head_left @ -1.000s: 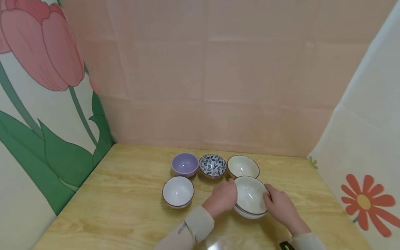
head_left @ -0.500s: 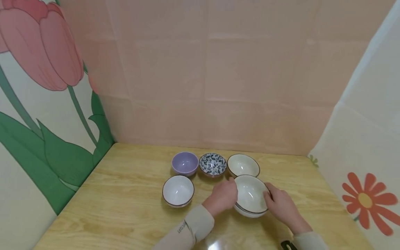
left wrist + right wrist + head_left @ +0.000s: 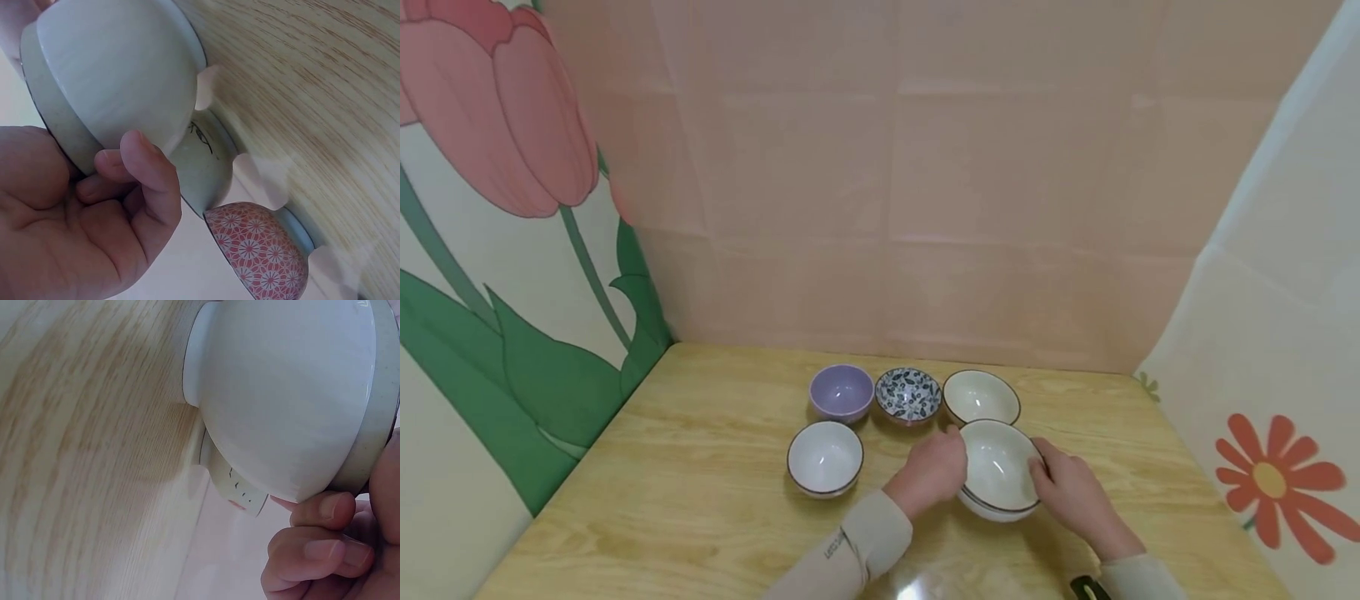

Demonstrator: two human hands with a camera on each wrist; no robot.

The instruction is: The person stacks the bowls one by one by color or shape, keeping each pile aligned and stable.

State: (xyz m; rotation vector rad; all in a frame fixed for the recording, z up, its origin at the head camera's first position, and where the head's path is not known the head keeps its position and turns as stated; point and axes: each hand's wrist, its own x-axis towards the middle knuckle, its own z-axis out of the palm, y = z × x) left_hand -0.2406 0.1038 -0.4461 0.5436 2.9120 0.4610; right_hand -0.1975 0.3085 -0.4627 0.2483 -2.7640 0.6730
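Note:
Two bowls stand nested at the right front of the group. The upper cream bowl point(image 3: 1000, 462) has a dark rim and sits inside a white bowl point(image 3: 996, 512), whose smooth outer wall fills much of both wrist views. My left hand point(image 3: 934, 468) grips the cream bowl's rim from the left, fingers curled below it. Opposite, my right hand point(image 3: 1075, 498) holds the same rim, thumb over the edge and fingers bent underneath. The white bowl's foot point(image 3: 199, 356) is at the wooden tabletop in the right wrist view.
Right behind the stack is another cream bowl point(image 3: 981, 396). Left of it stand a blue-and-white leaf-patterned bowl point(image 3: 908, 396) and a purple bowl point(image 3: 841, 392). A white bowl with a dark rim point(image 3: 825, 458) sits nearer, left of my left hand. A peach backdrop point(image 3: 880, 208) hangs behind the table point(image 3: 662, 483).

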